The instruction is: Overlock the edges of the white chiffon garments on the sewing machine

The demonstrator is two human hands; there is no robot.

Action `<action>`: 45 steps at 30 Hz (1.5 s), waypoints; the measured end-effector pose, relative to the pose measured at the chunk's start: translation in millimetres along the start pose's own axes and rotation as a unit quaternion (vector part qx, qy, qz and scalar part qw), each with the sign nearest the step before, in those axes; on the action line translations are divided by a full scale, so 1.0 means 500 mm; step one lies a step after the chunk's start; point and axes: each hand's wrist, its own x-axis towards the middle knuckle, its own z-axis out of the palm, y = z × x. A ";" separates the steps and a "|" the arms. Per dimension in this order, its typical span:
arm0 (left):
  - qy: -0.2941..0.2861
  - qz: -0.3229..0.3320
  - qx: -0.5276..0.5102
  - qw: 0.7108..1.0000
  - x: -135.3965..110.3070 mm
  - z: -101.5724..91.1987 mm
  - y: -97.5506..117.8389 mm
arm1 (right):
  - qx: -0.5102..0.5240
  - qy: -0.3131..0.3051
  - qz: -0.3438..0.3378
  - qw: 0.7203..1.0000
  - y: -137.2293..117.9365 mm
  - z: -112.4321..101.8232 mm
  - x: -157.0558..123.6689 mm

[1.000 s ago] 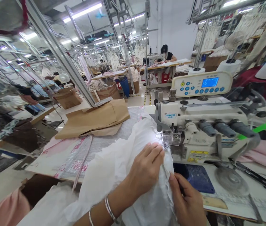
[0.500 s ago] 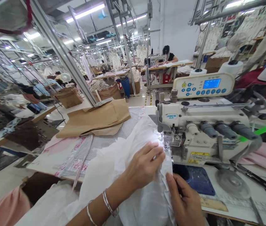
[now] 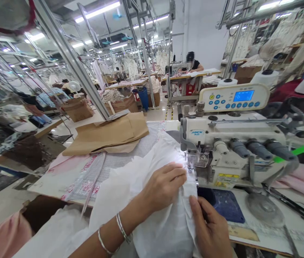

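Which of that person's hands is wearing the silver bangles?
The left hand, lying on the white cloth: the bangles circle its wrist. The right hand, pinching the cloth's edge, shows none.

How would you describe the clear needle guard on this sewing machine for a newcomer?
Find the white JACK overlock machine with its blue-lit control panel. At its front, above the white fabric, sits a small clear guard. Its printed warning triangle sets it apart from the metal around it.

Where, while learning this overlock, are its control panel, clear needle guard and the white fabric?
Control panel (image 3: 243,95), head view, on the blue screen.
Clear needle guard (image 3: 200,159), head view, on its warning triangle.
White fabric (image 3: 162,229), head view, on a fold.
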 end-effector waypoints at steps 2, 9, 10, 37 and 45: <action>-0.008 -0.013 -0.004 1.000 0.002 0.001 -0.009 | -0.010 0.005 0.000 1.000 -0.003 -0.001 0.001; -0.032 -0.334 0.126 0.934 -0.123 -0.027 -0.038 | 0.029 -0.008 0.063 0.998 0.006 -0.013 -0.012; -0.090 -0.353 0.130 0.922 -0.145 -0.040 -0.046 | 0.054 -0.024 0.084 0.995 0.009 -0.014 -0.017; 0.023 -0.059 0.008 0.998 0.006 0.013 0.033 | 0.047 0.022 0.045 0.998 0.009 -0.003 -0.041; 0.032 -0.024 0.047 0.998 -0.008 0.013 0.045 | 0.060 -0.002 0.056 0.997 0.034 -0.004 -0.047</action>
